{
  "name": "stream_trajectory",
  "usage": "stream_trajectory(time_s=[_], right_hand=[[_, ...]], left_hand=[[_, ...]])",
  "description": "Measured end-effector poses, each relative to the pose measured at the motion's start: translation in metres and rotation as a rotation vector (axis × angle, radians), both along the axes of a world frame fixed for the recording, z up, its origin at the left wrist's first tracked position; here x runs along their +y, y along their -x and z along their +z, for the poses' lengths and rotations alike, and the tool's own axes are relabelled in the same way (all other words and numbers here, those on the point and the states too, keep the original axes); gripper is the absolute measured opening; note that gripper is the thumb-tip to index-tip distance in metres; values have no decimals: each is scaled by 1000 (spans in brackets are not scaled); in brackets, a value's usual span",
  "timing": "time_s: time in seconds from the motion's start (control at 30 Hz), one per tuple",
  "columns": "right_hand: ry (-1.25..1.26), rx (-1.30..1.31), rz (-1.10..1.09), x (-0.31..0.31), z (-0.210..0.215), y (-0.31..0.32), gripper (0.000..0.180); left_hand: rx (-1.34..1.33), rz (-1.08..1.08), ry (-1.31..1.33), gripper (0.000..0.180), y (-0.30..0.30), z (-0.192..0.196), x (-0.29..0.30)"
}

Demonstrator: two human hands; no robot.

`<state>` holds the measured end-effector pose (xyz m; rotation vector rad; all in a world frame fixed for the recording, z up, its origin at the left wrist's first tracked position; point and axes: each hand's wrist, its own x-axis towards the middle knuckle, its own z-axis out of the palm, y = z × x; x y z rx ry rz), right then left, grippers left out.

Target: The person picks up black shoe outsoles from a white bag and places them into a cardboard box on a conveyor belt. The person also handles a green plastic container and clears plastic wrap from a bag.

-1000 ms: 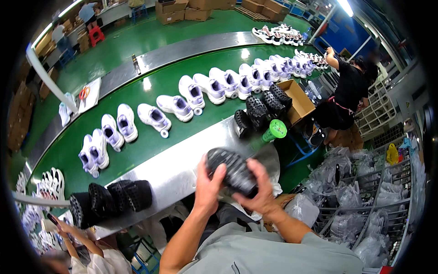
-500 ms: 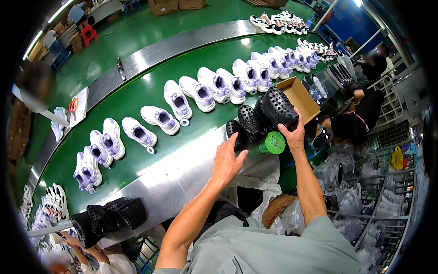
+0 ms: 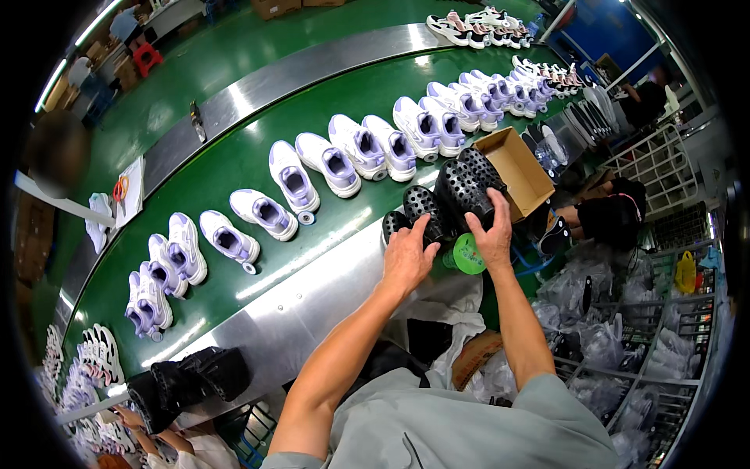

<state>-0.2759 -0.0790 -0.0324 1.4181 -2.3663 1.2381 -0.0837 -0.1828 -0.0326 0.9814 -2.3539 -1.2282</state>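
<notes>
Several black, hole-studded shoe-shaped forms stand clustered at the right end of the metal ledge. My right hand (image 3: 492,233) grips the near end of one large black perforated form (image 3: 462,186), thumb on one side and fingers on the other. Behind that one, another black form (image 3: 482,162) leans toward the open cardboard box (image 3: 522,168). My left hand (image 3: 408,256) is open, its index finger reaching up beside a smaller black form (image 3: 422,205); whether it touches cannot be made out. Between my hands sits a round tub with a green lid (image 3: 469,254).
White-and-lilac sneakers (image 3: 340,164) line the green belt (image 3: 234,289). More black forms (image 3: 223,367) stand at the ledge's lower left. Scissors (image 3: 120,189) lie on paper at the far left. A wire rack (image 3: 625,367) with plastic bags stands right; co-workers sit at right and lower left.
The large black form in my right hand has shifted slightly left, and another form now shows behind it. My left hand has moved a little right and down. The sneakers sit slightly farther left.
</notes>
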Motion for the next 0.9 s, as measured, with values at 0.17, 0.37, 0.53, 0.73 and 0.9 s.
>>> stream_trajectory(time_s=[0.17, 0.37, 0.53, 0.73, 0.9], right_hand=[[-18, 44, 4, -3, 1, 0, 68], [9, 53, 0, 2, 21, -6, 74], [201, 224, 11, 13, 79, -55, 41], [-43, 52, 523, -8, 33, -143, 26], [-304, 422, 573, -51, -35, -149, 32]], left_hand=[[0, 17, 79, 63, 12, -9, 3], [40, 29, 67, 76, 1, -2, 6], [193, 33, 92, 48, -83, -4, 33], [-276, 294, -121, 28, -263, -69, 113], [-462, 623, -299, 31, -353, -77, 189]])
